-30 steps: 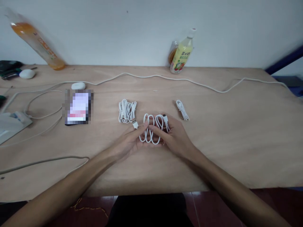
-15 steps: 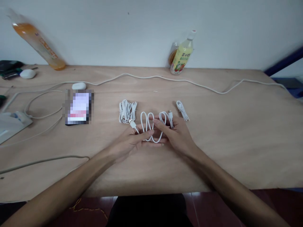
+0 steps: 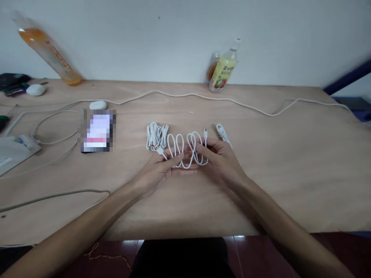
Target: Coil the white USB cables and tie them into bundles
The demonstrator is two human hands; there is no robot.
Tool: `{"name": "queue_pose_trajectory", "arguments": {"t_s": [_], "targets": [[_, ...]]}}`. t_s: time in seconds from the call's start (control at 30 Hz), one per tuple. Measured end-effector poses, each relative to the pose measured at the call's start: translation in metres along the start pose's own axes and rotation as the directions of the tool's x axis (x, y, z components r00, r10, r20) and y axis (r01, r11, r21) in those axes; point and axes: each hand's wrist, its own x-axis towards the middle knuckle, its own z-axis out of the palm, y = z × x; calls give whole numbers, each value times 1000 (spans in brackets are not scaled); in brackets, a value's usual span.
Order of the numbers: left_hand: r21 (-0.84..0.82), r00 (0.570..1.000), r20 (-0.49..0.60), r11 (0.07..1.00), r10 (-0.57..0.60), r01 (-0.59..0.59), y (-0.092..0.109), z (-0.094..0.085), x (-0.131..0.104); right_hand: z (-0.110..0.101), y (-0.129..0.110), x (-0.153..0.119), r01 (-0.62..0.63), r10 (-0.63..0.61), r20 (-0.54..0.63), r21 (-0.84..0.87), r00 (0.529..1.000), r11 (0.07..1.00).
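Between my two hands a white USB cable (image 3: 186, 167) lies in several upright loops. My left hand (image 3: 158, 170) grips its left loops under the thumb, with the USB plug poking out at the upper left. Pinching the right loops is my right hand (image 3: 220, 156), and the smaller plug at that end points up. Fingers of both hands stretch beneath the cable. Just beyond my left hand rests a bunch of folded white cables (image 3: 156, 133). A single folded white cable (image 3: 222, 132) lies behind my right hand, its near end partly covered.
A phone (image 3: 97, 131) and a white earbud case (image 3: 97, 105) lie at the left. One long white cord (image 3: 203, 96) crosses the back of the wooden table (image 3: 290, 173). An orange drink bottle (image 3: 49, 56) and a yellow-labelled bottle (image 3: 223, 69) stand by the wall.
The loops have spread wider between my hands. My right hand has shifted slightly right, and the small plug now stands straighter up.
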Motion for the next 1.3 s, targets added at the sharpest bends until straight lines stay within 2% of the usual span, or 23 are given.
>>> {"name": "queue_pose_trajectory", "arguments": {"t_s": [0.13,0.27,0.43,0.57,0.63,0.77,0.87,1.1,1.3], "targets": [[-10,1000,25,1000,6,-6,0,0,0,-2,0,1,61,-65,-35,-102,997,993],[-15,1000,-4,1000,15,-15,1,2,-1,-2,0,2,75,-89,-88,-154,992,985],[-5,1000,-15,1000,26,-26,5,5,-1,0,-2,3,-5,-2,-61,-109,998,994],[-27,999,-20,999,38,-39,7,7,0,0,-2,3,-10,-5,-101,-148,995,989],[-40,998,-34,998,47,-48,6,7,0,1,-2,3,-8,-4,-102,-116,995,993],[-49,992,-94,994,88,-93,6,7,0,1,1,3,-11,9,-60,-27,998,1000],[-46,985,-122,991,120,-127,7,8,2,-2,2,4,-27,27,-23,-23,999,999],[-37,982,-109,987,151,-156,8,10,2,-5,3,6,4,-4,-4,-46,1000,999],[-23,988,-100,992,119,-121,8,12,-1,-3,6,5,-39,38,-26,-25,999,999]]}}
